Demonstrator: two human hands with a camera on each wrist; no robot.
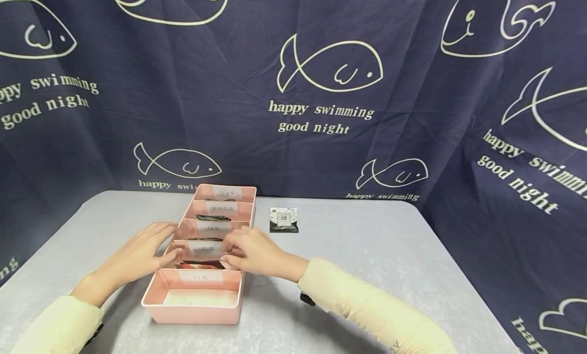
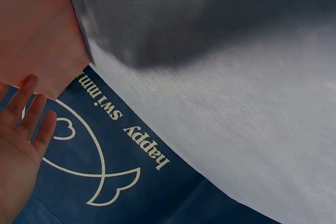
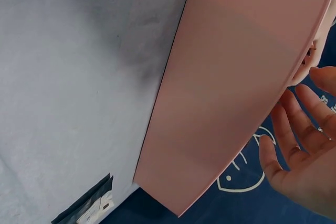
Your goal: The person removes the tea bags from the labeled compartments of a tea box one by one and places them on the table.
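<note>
A long pink divided box (image 1: 194, 314) stands on the table, with paper labels in Chinese on its dividers. Dark packets (image 1: 213, 218) stick up in the farther compartments. A red and black packet (image 1: 201, 265) lies in the compartment second from the front. My left hand (image 1: 142, 249) is at the box's left rim, its fingers reaching over that compartment. Opposite it, my right hand (image 1: 257, 252) rests at the right rim with bent fingers and its thumb near the packet's end. The right wrist view shows these fingers spread loosely, with nothing visible between them.
A black and silver square packet (image 1: 284, 220) lies flat on the grey table (image 1: 348, 272), right of the box's far half. The frontmost compartment shows its pale floor (image 1: 202, 297). A dark blue curtain (image 1: 321, 155) with fish drawings hangs behind and beside the table.
</note>
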